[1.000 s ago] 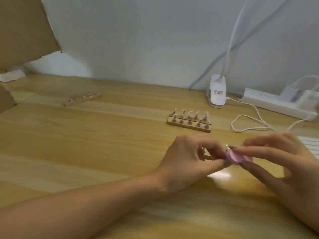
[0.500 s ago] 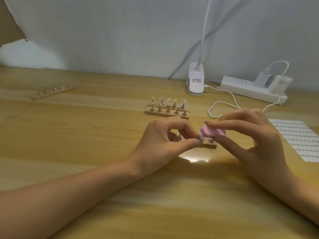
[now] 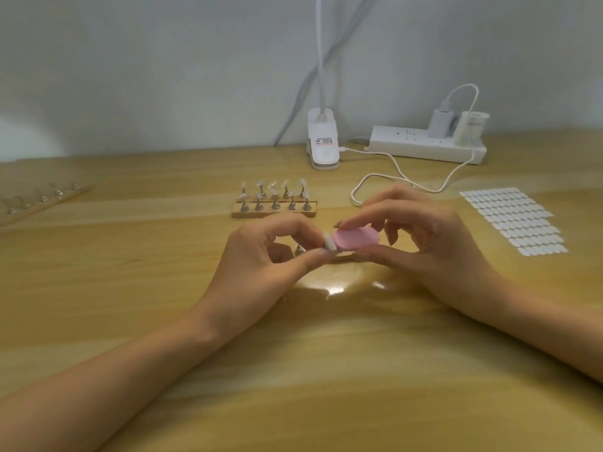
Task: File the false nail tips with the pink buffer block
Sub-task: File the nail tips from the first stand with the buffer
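My left hand [image 3: 261,256] pinches a pale false nail tip [image 3: 329,242] between thumb and forefinger, just above the wooden table [image 3: 130,272]. The pink buffer block [image 3: 355,238], an oval pad, is held in my right hand [image 3: 421,243] between thumb and fingers. Its left edge touches the tip. A metal stand [image 3: 298,250] shows under my left fingers, on a wooden strip mostly hidden by both hands.
A wooden holder [image 3: 274,207] with several nail tips on metal stands sits behind my hands. Another holder strip [image 3: 42,200] lies far left. A sheet of white stickers [image 3: 512,220] lies right. A white lamp clamp [image 3: 323,143], power strip [image 3: 424,146] and cable [image 3: 401,172] are at the back.
The camera has swung, so the whole scene shifted in view. Both hands stay together at the tip, and the buffer's flat pink face shows more now.
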Tool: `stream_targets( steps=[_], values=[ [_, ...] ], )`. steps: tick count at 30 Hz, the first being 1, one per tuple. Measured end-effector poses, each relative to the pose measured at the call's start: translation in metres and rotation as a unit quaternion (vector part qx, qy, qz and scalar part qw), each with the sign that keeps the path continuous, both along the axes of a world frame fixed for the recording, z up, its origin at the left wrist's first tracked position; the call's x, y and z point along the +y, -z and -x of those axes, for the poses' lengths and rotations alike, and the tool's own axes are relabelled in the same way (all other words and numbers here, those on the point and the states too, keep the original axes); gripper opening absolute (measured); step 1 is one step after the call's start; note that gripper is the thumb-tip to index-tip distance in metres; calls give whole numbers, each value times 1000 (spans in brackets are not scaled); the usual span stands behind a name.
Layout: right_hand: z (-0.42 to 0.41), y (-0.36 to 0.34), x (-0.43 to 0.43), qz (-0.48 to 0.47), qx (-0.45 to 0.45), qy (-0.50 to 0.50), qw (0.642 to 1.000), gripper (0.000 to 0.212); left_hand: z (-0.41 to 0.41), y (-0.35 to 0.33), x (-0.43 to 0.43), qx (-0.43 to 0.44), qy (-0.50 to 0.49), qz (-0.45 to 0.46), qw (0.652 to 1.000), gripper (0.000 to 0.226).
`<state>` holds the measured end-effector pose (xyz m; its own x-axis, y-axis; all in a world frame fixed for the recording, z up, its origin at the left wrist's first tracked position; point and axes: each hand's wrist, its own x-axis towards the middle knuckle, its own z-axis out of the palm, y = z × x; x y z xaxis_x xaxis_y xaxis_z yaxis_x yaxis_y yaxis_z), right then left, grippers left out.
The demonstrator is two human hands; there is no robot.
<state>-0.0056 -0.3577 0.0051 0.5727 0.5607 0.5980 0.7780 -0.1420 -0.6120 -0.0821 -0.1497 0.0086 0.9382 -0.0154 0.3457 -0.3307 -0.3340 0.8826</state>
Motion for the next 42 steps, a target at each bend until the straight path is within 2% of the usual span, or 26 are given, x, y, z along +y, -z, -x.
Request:
stream_targets(
  steps=[5, 11, 15, 18, 21, 24, 27, 36, 42],
  values=[
    [-4, 2, 0, -13, 28, -20, 999, 26, 0, 1, 1, 4, 13, 18, 1000, 8],
    [7, -1, 0, 14, -81, -42, 996, 19, 1, 0, -2, -13, 9, 14, 1000, 14],
    [10, 0, 2, 7, -105, -3, 994, 17, 3, -3, -3, -31, 9, -4, 999, 12],
    [10, 0, 4, 3, -133, -18, 991, 17, 4, -3, -4, -50, -2, -30, 998, 11],
    [9, -1, 5, -1, -130, -4, 992, 18, 2, -2, -3, -49, -10, -29, 998, 13],
    [10, 0, 5, 6, -138, -32, 990, 18, 2, -1, -4, -59, -13, -49, 997, 12],
    [6, -2, 5, -17, -94, -19, 995, 21, 1, -1, -4, -61, -13, -37, 997, 10],
    [7, -1, 5, 1, -129, -38, 991, 17, 0, 1, -2, -75, 7, -62, 995, 13],
    [2, -1, 4, -4, -128, -9, 992, 16, 2, 3, -3, -83, 17, -70, 994, 10]
  ],
)
